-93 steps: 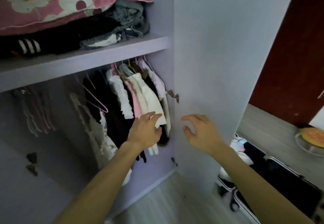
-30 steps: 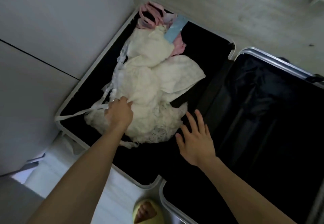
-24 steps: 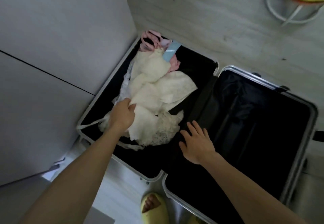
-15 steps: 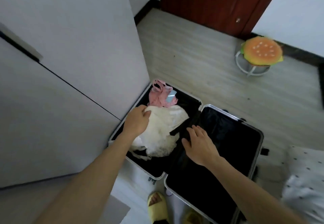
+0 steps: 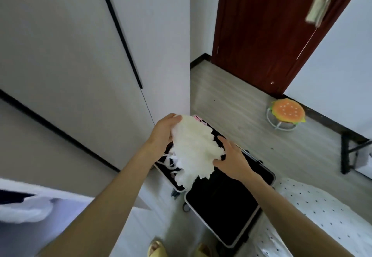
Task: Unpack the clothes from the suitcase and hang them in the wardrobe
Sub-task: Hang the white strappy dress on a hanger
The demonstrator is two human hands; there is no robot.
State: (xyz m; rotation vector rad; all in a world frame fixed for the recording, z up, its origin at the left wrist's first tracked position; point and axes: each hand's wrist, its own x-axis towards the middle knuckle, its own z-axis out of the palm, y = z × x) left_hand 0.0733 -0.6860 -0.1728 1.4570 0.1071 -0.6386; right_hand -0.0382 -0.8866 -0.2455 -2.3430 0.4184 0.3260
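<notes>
Aloft, left hand [image 5: 162,134] gripping top of white garment [image 5: 193,150], right hand [image 5: 232,159] spread open against its side, above suitcase [image 5: 221,206].

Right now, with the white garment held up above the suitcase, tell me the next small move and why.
Probably spread it out. The left hand grips the white garment by its top; it hangs bunched, with strands trailing into the open suitcase. The right hand only touches its lower edge, so it seems free to pinch there and pull the cloth open for hanging.
</notes>
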